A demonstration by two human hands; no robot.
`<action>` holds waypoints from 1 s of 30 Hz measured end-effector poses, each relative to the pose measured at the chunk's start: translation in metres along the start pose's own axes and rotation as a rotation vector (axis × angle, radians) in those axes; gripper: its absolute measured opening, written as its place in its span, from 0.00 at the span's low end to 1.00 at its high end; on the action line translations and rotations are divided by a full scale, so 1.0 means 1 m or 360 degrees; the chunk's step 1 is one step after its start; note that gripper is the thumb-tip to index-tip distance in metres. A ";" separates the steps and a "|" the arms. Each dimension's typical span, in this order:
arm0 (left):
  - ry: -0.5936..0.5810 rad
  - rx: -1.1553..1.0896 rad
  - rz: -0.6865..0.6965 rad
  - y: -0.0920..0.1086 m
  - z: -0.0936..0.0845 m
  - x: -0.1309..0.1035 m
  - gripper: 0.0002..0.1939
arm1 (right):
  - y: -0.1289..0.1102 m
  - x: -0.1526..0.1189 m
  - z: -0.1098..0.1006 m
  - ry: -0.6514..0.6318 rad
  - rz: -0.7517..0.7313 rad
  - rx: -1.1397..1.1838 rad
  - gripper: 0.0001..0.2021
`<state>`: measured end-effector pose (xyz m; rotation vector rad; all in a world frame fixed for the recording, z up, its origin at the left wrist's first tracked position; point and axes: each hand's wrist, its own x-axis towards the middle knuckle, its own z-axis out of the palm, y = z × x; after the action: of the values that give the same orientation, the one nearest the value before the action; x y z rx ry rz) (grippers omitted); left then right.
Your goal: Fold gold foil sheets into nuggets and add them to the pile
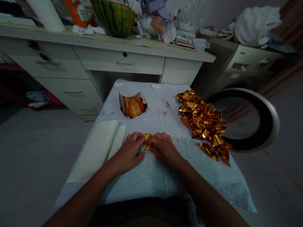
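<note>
My left hand [133, 148] and my right hand [165, 147] meet at the middle of the cloth-covered table. Between them is a piece of gold foil paper [148, 137], pinched from both sides, with its pale underside showing near the left fingers. A curved stack of gold foil sheets [133, 105] lies beyond my left hand. To the right is a heap of folded gold foil pieces [201, 116], with several loose ones at its near end. A few tiny curled bits [168, 104] lie beyond my right hand.
Pale yellow paper sheets [94, 148] lie at the table's left. A white desk [106, 64] stands behind, holding a watermelon [115, 19], an orange bottle [81, 12] and plastic bags. The open round door [272, 119] of a washing machine [246, 60] juts out beside the table's right edge.
</note>
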<state>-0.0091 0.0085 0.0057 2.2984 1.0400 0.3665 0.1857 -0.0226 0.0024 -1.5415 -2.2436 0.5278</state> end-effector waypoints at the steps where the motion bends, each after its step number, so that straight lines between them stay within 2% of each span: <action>1: 0.0003 0.0009 0.0013 0.000 -0.001 -0.001 0.17 | 0.000 0.001 0.000 -0.0010 0.0003 -0.0017 0.03; 8: 0.0082 0.0080 0.0075 0.002 -0.003 -0.006 0.30 | -0.002 0.003 0.000 -0.0042 0.0002 -0.0184 0.06; 10: 0.0131 0.0111 0.0106 0.001 -0.002 -0.006 0.30 | 0.000 0.003 0.001 -0.0033 0.0006 -0.0179 0.07; 13: 0.0240 0.0196 0.0121 0.000 0.000 -0.004 0.27 | 0.004 0.003 0.002 -0.0009 0.0021 -0.0095 0.06; 18: 0.0351 0.0357 0.0062 0.001 0.004 0.000 0.08 | 0.007 0.001 -0.002 0.0044 0.0028 0.0107 0.06; 20: 0.0390 0.0392 0.0071 0.001 0.005 0.000 0.04 | 0.007 -0.002 -0.004 0.0091 0.0011 0.0181 0.06; 26: 0.0457 0.0475 0.0169 -0.004 0.008 0.000 0.06 | 0.004 -0.006 -0.007 0.0154 -0.0078 0.0224 0.11; 30: 0.0442 0.0462 0.0186 -0.008 0.011 -0.001 0.07 | 0.005 -0.005 -0.006 0.0136 -0.0061 0.0235 0.06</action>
<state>-0.0095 0.0075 -0.0084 2.6296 1.1577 0.6329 0.1948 -0.0251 0.0043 -1.4182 -2.1154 0.5911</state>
